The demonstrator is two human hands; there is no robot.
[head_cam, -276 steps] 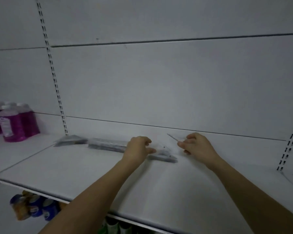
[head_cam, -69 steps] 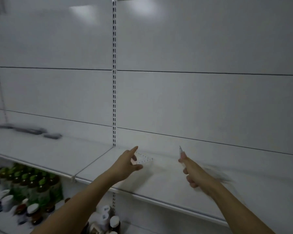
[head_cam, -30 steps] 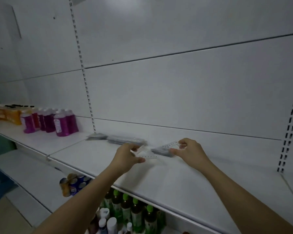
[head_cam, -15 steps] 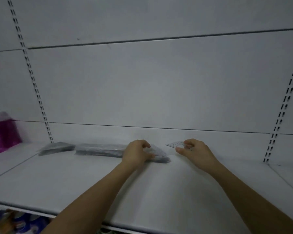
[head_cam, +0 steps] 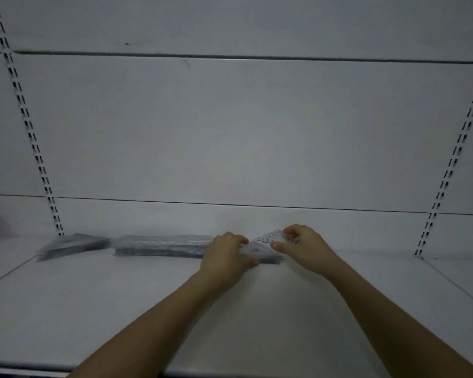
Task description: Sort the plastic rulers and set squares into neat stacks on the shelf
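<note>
Right hand: the right hand (head_cam: 302, 245) pinched a clear set square (head_cam: 269, 237), tilted just above the small stack (head_cam: 260, 253), likely to square it up before dropping it on.
Left hand: the left hand (head_cam: 224, 253) curled its fingers (head_cam: 241, 239) over that stack's left end, probably steadying it.
Neighbours: the ruler stack (head_cam: 161, 245) lay just left of the small stack on the shelf (head_cam: 148, 309); another pile (head_cam: 71, 245) lay further left.

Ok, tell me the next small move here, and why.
Probably lower the clear set square flat onto the stack: the right hand pinches it tilted just above, while the left hand steadies that stack on the shelf.
</note>
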